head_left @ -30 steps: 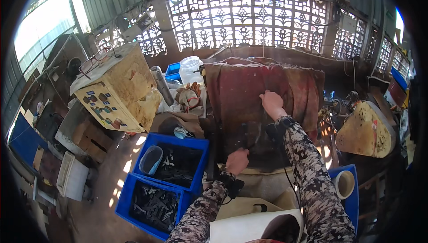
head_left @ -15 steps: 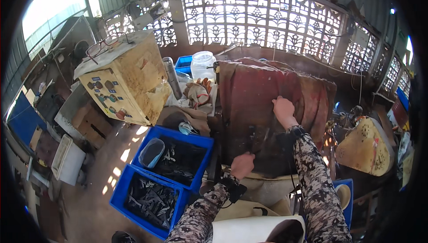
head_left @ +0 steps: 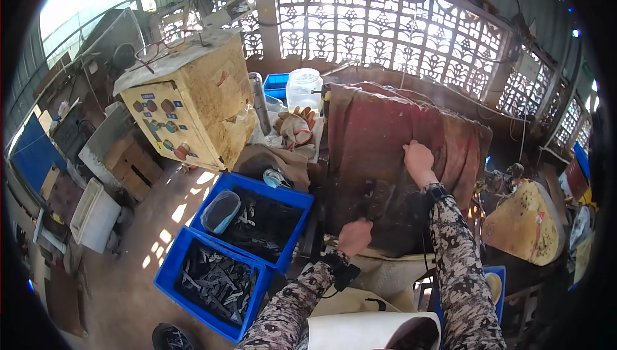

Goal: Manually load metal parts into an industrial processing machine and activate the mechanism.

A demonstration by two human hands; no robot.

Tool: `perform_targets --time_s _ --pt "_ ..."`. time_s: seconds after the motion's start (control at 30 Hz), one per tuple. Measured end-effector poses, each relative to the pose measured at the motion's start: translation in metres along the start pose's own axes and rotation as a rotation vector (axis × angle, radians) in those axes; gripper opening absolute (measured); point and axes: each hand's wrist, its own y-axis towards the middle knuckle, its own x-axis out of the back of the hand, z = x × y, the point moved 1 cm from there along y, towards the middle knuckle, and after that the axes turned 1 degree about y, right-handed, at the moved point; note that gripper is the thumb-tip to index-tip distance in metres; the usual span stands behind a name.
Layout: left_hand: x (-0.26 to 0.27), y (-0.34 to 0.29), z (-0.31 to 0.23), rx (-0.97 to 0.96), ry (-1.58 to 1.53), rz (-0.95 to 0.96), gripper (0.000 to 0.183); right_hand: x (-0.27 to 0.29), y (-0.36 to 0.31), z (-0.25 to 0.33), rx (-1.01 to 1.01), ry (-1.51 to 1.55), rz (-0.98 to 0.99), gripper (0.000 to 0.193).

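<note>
A dark red, stained cloth cover (head_left: 385,112) drapes over a machine in front of me, its lower part darkened to brown and black. My right hand (head_left: 420,160) is closed, thumb and fingers pressed together, over the right part of the cover; whatever it pinches is hidden. Lower and to the left, my left hand (head_left: 355,237) is closed just in front of the dark lower area. What its fingers grip cannot be made out against that dark surface. To the left of it, a blue crate (head_left: 299,234) carries dark flat metal-like pieces and a clear plastic container (head_left: 220,212).
A second blue crate (head_left: 168,257) with several grey strips stands nearer. A yellowed control box (head_left: 193,99) with knobs rises at left. Gloves (head_left: 297,126) and a white plastic jar (head_left: 303,88) sit behind. A yellowish guard (head_left: 528,225) is at right; white material (head_left: 360,332) lies near me.
The whole view has shifted slightly, so things appear a little farther right. Both hands stay closed at nearly the same places against the cover.
</note>
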Motion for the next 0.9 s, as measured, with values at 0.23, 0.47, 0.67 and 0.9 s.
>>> perform_targets --time_s 0.23,0.47,0.67,0.9 --pt "0.008 0.0 -0.005 -0.009 0.003 -0.036 0.009 0.003 0.0 0.002 -0.025 0.053 0.028 0.031" --pt "0.01 0.0 -0.005 -0.016 0.056 -0.028 0.009 0.007 -0.001 0.005 -0.068 0.045 0.076 0.03" --pt "0.009 0.002 -0.005 0.027 0.024 0.005 0.012 0.005 0.0 0.003 -0.095 0.076 0.101 0.03" --pt "0.009 0.003 -0.004 0.064 0.053 0.117 0.019 0.002 0.001 0.002 -0.075 0.098 0.053 0.031"
